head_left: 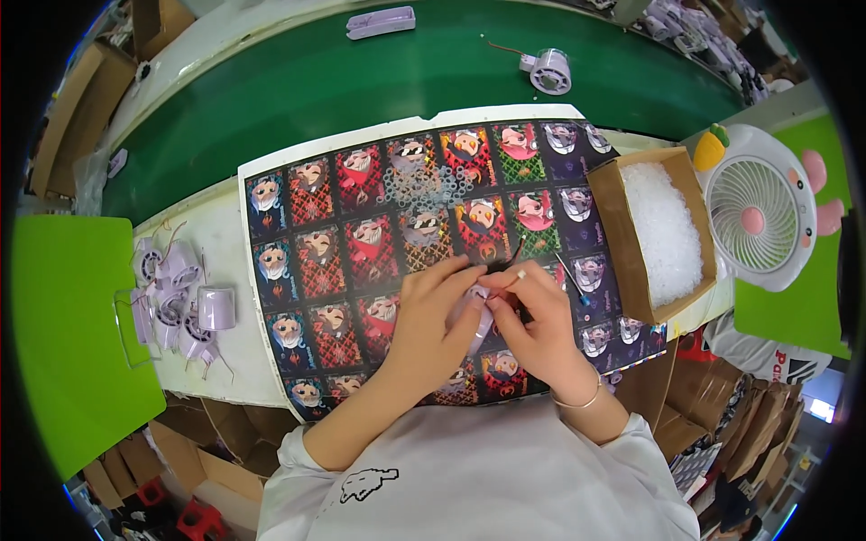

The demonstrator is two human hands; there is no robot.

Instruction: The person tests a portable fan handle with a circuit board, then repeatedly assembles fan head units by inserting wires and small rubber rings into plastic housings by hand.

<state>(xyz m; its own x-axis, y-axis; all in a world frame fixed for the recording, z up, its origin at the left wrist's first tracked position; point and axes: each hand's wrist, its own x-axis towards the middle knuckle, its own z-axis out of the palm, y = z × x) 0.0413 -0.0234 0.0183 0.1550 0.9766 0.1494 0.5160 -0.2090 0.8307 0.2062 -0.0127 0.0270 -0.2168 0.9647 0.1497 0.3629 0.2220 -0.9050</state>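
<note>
Green conveyor (298, 90) behind printed mat (361, 234) | left hand (431, 317), right hand (532, 329) pinched lilac fan part (475, 311) at mat's near edge | I'd keep wires clear (they tangle).

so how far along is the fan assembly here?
Done: two pale units sit on the green belt, one flat, one round with wires. In hand: both hands, left and right, work a small lilac part with wires. Left: a pile of lilac housings waits.
</note>
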